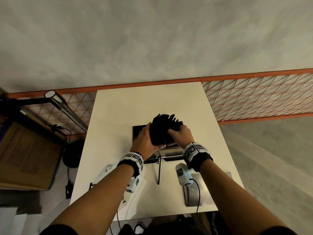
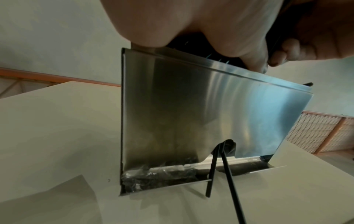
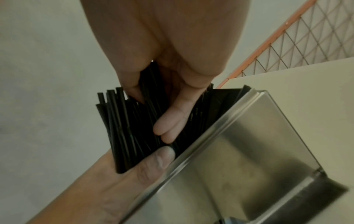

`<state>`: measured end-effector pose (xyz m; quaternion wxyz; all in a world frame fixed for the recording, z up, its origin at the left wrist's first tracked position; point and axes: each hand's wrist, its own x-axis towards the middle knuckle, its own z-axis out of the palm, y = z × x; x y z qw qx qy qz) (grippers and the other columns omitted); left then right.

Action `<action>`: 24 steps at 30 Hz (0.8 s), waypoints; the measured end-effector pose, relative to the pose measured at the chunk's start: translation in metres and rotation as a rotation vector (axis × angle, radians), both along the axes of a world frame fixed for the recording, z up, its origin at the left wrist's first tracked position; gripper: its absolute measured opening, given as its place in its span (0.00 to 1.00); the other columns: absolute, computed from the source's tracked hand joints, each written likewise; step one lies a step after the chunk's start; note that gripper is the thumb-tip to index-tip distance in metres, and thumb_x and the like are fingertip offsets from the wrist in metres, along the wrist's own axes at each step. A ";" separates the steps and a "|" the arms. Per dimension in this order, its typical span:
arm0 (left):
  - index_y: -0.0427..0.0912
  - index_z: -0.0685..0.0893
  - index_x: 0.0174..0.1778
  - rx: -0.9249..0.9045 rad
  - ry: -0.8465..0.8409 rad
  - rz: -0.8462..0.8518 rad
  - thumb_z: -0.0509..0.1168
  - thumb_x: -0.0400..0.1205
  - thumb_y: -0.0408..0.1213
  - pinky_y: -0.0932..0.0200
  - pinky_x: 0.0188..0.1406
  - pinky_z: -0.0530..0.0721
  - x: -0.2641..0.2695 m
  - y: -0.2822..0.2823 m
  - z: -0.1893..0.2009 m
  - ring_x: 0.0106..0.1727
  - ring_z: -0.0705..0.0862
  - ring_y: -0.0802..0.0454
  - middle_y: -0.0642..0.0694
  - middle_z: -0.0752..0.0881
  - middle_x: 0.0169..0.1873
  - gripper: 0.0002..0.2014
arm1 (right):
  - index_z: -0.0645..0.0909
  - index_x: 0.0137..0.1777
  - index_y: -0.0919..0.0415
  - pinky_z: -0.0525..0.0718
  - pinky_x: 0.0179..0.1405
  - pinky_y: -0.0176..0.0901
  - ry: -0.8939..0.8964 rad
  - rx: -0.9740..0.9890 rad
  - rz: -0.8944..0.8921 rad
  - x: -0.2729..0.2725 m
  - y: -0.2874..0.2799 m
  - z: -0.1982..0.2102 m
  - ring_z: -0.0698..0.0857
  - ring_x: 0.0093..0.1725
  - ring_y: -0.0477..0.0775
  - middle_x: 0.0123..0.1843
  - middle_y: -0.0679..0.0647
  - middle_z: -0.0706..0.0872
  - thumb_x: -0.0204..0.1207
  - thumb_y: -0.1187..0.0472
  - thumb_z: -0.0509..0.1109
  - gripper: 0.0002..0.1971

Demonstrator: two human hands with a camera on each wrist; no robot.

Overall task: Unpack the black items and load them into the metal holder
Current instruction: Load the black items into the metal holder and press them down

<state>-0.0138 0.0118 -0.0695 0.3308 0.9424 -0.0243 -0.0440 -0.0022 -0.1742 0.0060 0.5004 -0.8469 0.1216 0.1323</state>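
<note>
A thick bundle of black straws (image 1: pixel 162 129) stands tilted over the open top of the metal holder (image 1: pixel 136 133), fanning out at its upper end. My left hand (image 1: pixel 147 138) cups the bundle's left side, and its thumb (image 3: pixel 153 160) presses the lower end. On the right side, my right hand (image 1: pixel 180 133) grips the bundle, its fingers (image 3: pixel 172 119) lying among the straws (image 3: pixel 122 128) just above the holder's rim (image 3: pixel 206 136). Two loose straws (image 2: pixel 224 171) poke out of the slot in the holder's front panel (image 2: pixel 191 113) onto the table.
The holder stands mid-table on a white tabletop (image 1: pixel 118 112). Crumpled clear wrapping (image 2: pixel 153 177) lies in its bottom tray. A flat metal piece (image 1: pixel 203 190) lies at the near right. An orange mesh fence (image 1: pixel 254 99) runs behind, with a cardboard box (image 1: pixel 25 158) at the left.
</note>
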 end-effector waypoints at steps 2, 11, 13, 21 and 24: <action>0.47 0.57 0.88 -0.021 -0.009 -0.031 0.82 0.69 0.56 0.42 0.77 0.76 0.002 -0.001 0.001 0.79 0.73 0.45 0.45 0.73 0.79 0.56 | 0.83 0.40 0.55 0.88 0.47 0.50 0.049 0.053 -0.036 0.003 0.000 -0.008 0.89 0.43 0.58 0.42 0.55 0.90 0.71 0.55 0.72 0.05; 0.47 0.58 0.89 -0.013 -0.028 -0.178 0.77 0.78 0.37 0.46 0.80 0.74 0.009 -0.015 0.008 0.79 0.72 0.43 0.41 0.71 0.80 0.47 | 0.87 0.46 0.51 0.91 0.43 0.62 0.184 0.179 -0.145 0.038 -0.029 -0.126 0.93 0.40 0.63 0.41 0.54 0.93 0.50 0.44 0.77 0.23; 0.47 0.57 0.89 0.009 -0.023 -0.196 0.77 0.77 0.36 0.45 0.78 0.75 0.011 -0.015 0.010 0.78 0.73 0.42 0.41 0.71 0.79 0.48 | 0.88 0.44 0.57 0.92 0.44 0.62 0.185 0.190 -0.170 0.026 -0.029 -0.097 0.93 0.39 0.63 0.40 0.56 0.93 0.48 0.44 0.76 0.25; 0.46 0.55 0.89 0.068 -0.033 -0.210 0.76 0.79 0.34 0.45 0.76 0.78 0.019 -0.014 0.016 0.77 0.75 0.43 0.41 0.72 0.79 0.47 | 0.83 0.41 0.60 0.79 0.24 0.23 0.042 0.055 -0.172 -0.006 -0.031 -0.014 0.85 0.27 0.42 0.34 0.51 0.87 0.78 0.49 0.73 0.14; 0.46 0.57 0.88 0.038 -0.027 -0.174 0.75 0.79 0.31 0.46 0.77 0.78 0.019 -0.018 0.018 0.77 0.76 0.42 0.40 0.72 0.79 0.45 | 0.81 0.43 0.63 0.79 0.33 0.35 -0.048 -0.032 -0.202 -0.006 -0.033 -0.016 0.84 0.37 0.51 0.36 0.51 0.85 0.80 0.42 0.68 0.21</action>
